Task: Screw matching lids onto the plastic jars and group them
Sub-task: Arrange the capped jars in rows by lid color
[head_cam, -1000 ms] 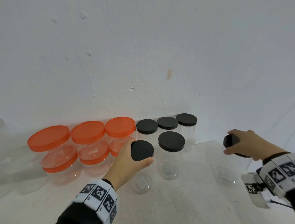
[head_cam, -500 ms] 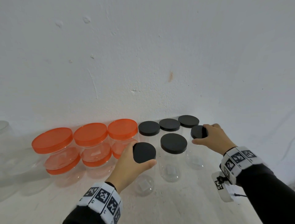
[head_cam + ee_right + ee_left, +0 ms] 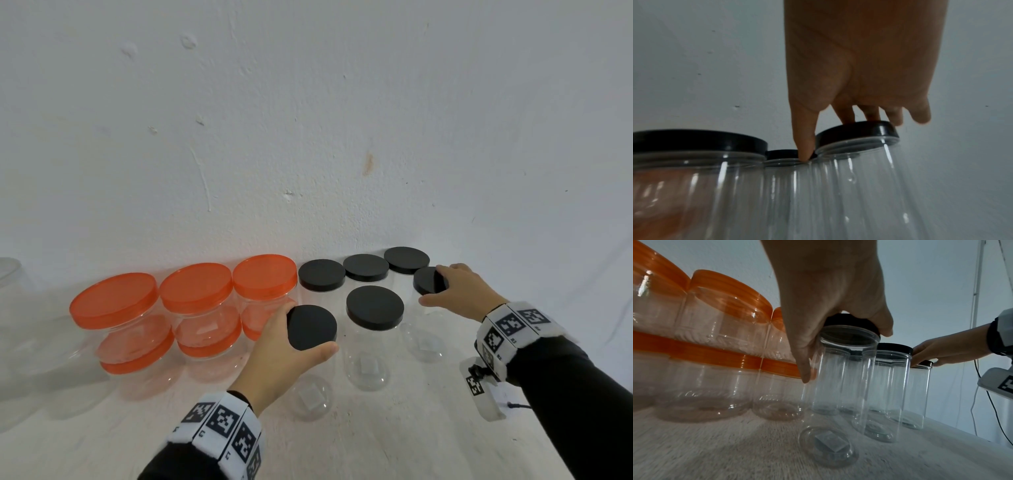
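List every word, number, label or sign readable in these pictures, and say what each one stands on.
No words or brand names can be read.
Left wristband: black-and-white square marker codes; the tiny characters beside them are too small to read.
Right wristband: the same marker codes, small print unreadable.
Tag hanging below the right wrist: one marker code, no legible text.
Jars, black lids and orange lids: no print visible.

A rough white surface (image 3: 394,442) carries orange-lidded jars (image 3: 137,346) at left, black-lidded jars (image 3: 370,356) beside them, and possibly unlidded clear jars (image 3: 13,329) far left.
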`<move>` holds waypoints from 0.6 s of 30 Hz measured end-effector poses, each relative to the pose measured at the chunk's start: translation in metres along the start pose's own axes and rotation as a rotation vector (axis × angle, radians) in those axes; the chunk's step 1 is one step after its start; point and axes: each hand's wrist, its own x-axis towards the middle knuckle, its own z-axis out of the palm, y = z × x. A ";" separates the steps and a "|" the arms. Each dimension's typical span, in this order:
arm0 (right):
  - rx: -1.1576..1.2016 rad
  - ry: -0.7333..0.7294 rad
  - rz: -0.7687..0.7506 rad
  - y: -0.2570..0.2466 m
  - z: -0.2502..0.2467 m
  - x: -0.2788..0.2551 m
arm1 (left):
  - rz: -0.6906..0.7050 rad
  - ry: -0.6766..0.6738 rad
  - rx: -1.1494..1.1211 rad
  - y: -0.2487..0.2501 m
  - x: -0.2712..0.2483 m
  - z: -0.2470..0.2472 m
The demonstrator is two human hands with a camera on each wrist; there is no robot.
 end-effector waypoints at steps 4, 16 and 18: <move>-0.124 0.136 -0.095 -0.012 0.004 -0.006 | -0.005 0.001 0.003 0.002 -0.001 0.000; -0.084 -0.065 -0.356 -0.061 0.026 -0.036 | -0.017 -0.005 0.347 0.012 0.006 0.000; -0.082 -0.025 -0.343 -0.057 0.022 -0.032 | -0.010 0.022 0.320 0.017 0.014 0.004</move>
